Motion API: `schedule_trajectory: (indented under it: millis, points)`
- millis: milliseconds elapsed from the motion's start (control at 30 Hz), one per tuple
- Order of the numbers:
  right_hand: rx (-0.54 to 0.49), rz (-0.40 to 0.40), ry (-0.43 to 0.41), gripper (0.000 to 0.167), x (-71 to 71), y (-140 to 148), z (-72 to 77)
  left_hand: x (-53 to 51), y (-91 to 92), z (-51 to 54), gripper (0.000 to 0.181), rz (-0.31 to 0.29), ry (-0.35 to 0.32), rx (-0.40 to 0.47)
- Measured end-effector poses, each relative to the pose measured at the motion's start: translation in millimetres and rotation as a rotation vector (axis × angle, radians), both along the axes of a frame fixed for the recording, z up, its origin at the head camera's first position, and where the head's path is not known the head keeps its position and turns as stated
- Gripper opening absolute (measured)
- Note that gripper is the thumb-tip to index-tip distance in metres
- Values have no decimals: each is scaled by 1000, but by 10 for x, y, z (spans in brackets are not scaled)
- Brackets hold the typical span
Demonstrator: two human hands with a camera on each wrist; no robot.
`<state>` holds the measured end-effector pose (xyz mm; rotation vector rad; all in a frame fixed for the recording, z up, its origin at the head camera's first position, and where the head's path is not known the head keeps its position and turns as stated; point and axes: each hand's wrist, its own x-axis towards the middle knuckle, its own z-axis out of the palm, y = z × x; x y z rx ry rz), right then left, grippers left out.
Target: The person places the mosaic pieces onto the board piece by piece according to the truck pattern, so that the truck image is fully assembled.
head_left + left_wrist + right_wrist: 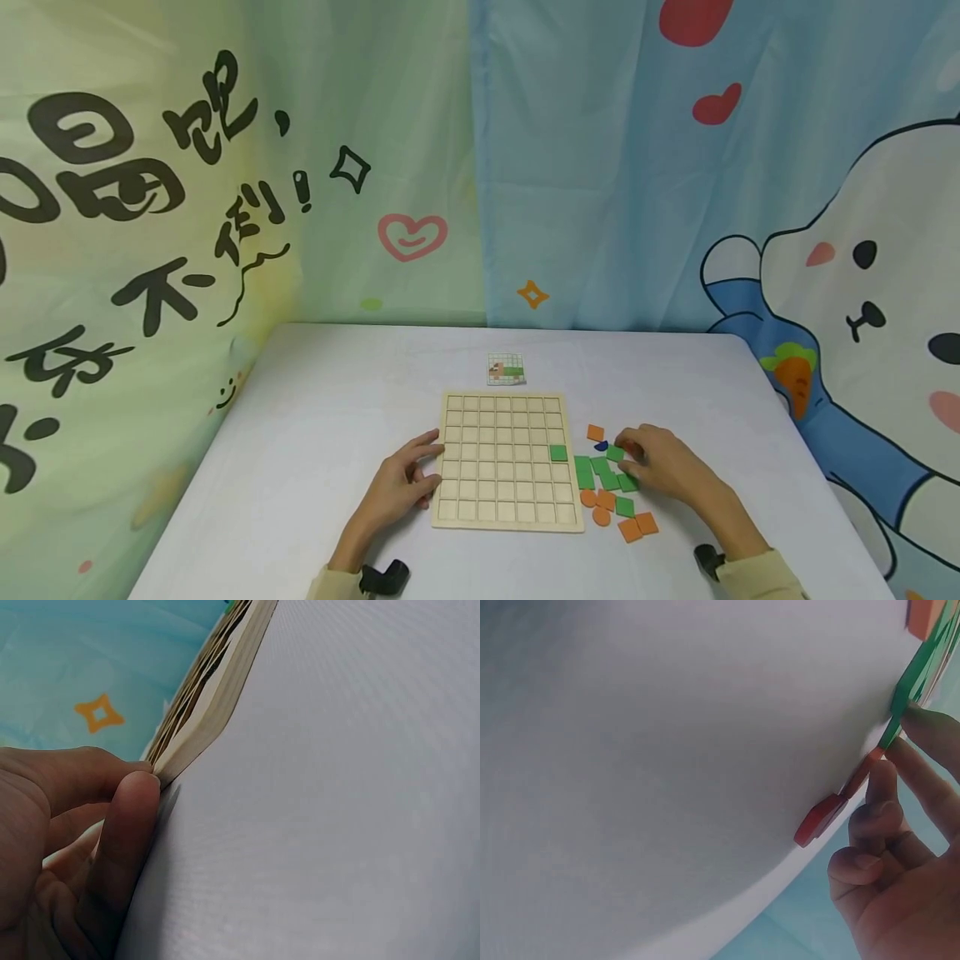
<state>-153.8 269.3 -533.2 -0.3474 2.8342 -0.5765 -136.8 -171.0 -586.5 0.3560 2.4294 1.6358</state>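
Left curtain (322,250): black stylised Chinese lettering (152,292), cut off at left edge; "不" and far-side "!" (302,192) readable, rest unclear.

Place: curtained-off tabletop booth; home, office or lab around it, can't tell
Backdrop: printed fabric curtains (577,192), folds visible, blue toward right, green-yellow toward left
Prints: white cartoon animal (810,292), carrot (793,383), hearts (717,106), stars (522,292), big black characters (153,310); playful, child-style decor
Surface: plain white table (330,417), far edge right up by the curtains
Gear: black wrist-worn units (386,578), fits a recording setup
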Motion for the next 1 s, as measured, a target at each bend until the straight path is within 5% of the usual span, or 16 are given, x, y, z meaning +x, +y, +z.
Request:
schedule_trajectory:
  millis: [633, 1000]
  points:
    - [-77, -7, 46, 27, 0, 21, -6, -3, 5, -3, 49, 11, -11, 17]
    - [-155, -3, -20, 27, -6, -60, 7, 1, 7, 1, 50, 13, -4, 7]
